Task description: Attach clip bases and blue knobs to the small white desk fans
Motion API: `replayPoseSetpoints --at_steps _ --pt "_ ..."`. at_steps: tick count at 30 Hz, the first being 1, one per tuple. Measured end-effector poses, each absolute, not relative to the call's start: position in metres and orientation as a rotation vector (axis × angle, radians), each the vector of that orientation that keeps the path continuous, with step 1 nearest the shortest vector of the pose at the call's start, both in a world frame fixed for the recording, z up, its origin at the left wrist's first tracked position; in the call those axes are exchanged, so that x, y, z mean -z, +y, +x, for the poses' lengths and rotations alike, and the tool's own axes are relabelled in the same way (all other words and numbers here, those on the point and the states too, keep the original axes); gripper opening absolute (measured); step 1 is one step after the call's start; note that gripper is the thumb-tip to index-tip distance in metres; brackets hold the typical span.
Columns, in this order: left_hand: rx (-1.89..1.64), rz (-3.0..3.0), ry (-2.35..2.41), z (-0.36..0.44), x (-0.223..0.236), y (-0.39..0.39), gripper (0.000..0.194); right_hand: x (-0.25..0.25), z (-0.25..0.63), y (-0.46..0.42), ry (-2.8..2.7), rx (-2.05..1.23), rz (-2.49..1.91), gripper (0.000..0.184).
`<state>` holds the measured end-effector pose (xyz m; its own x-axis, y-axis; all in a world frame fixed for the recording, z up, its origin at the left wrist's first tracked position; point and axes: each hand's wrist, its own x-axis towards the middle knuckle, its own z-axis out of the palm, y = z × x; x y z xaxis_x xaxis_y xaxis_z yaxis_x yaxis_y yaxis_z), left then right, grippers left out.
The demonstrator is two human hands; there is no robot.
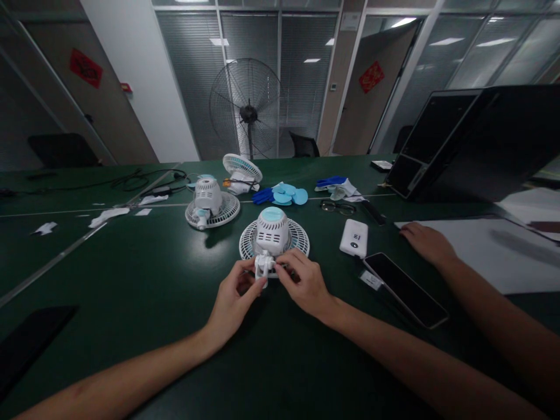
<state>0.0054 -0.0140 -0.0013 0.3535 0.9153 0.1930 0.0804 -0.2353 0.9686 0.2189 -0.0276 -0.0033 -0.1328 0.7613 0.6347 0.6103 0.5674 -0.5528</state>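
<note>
A small white fan lies face down on the green table, its grille beneath and its motor housing with a light-blue cap on top. From its near side a white bracket sticks out toward me. My left hand is closed around the bracket's left side, thumb at its lower end. At the bracket's right side, my right hand pinches a small white part, perhaps a knob, mostly hidden by the fingertips. Behind to the left, a second white fan lies face down; a third fan rests tilted farther back.
Blue discs and work gloves lie beyond the fan. To the right are glasses, a white power bank and a phone. Another person's hand rests by white sheets. Cables run back left.
</note>
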Motion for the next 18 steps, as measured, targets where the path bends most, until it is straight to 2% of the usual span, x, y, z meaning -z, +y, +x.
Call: replayPoseSetpoints --at_steps 5,8,12,18 --pt "-1.033 1.607 0.9 0.0039 0.004 -0.013 0.039 0.0043 0.2208 -0.035 -1.945 -0.06 -1.03 0.027" --pt "-1.025 1.608 0.902 0.003 0.0047 -0.0134 0.039 0.004 0.2203 -0.0327 -1.905 -0.092 -1.063 0.033" --pt "-1.022 1.615 0.912 0.0033 0.0017 -0.0147 0.038 0.0034 0.2195 -0.0264 -1.783 -0.14 -1.148 0.028" --pt "-1.015 1.619 0.918 0.0034 -0.0004 -0.0149 0.038 0.0029 0.2214 -0.0289 -1.841 -0.154 -1.042 0.022"
